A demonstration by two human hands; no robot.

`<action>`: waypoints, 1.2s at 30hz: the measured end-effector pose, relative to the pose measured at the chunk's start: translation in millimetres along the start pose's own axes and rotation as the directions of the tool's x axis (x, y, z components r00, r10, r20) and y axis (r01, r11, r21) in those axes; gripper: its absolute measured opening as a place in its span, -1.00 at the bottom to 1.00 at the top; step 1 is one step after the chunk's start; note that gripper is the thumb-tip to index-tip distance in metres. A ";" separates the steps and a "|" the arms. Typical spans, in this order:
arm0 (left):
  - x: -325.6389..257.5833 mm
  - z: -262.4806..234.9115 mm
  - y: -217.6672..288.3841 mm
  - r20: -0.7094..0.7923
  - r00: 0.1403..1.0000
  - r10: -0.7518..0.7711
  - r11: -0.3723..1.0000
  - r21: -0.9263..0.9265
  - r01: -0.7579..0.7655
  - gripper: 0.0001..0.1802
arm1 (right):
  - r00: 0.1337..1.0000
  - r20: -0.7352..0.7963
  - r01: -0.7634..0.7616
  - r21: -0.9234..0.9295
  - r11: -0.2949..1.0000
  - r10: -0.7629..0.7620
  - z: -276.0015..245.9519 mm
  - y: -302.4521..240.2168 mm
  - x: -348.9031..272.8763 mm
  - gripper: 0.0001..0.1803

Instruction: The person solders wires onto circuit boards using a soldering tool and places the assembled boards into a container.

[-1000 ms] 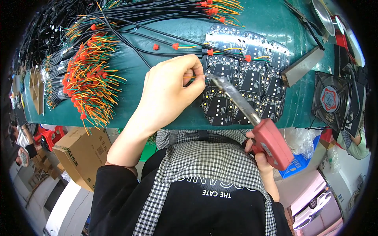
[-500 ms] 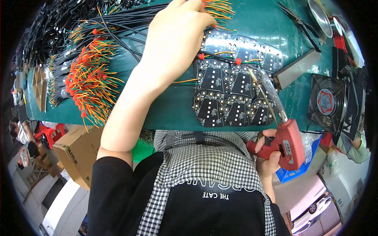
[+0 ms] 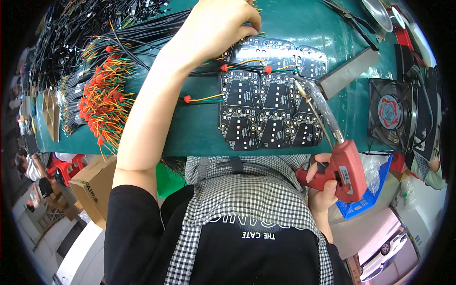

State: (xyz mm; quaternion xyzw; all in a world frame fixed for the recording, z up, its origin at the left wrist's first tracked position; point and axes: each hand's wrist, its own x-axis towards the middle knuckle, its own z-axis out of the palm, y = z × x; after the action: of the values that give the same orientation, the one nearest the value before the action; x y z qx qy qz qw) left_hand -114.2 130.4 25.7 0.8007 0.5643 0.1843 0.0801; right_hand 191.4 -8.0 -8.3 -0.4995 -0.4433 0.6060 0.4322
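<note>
Electronics workshop: green bench [image 3: 199, 133], wire bundles [image 3: 95, 102], circuit boards [image 3: 270, 111], soldering gun [image 3: 339, 161].

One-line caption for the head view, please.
Left hand reaches black wires beyond black circuit-board panel; right hand holds red soldering gun.

left: wire bundles [image 3: 95, 102] crowd the surface [image 3: 190, 133]
centre: boards [image 3: 270, 104] fill it, loose wires across the top
right: fan [image 3: 392, 114], metal bar [image 3: 346, 73] block
free: bare strip between bundles and boards
</note>
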 end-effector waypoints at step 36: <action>-95.9 41.8 52.6 -0.203 0.932 0.301 0.953 0.036 -0.300 -0.61 | 0.984 0.134 -0.110 -0.063 0.992 0.117 -13.8 0.9 -15.4 -0.15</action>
State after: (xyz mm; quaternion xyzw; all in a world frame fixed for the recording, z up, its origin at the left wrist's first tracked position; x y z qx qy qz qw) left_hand -80.5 25.9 -14.6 0.8543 0.4409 0.2752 -0.0098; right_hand 207.0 -21.7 -7.2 -0.4929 -0.4593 0.6501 0.3514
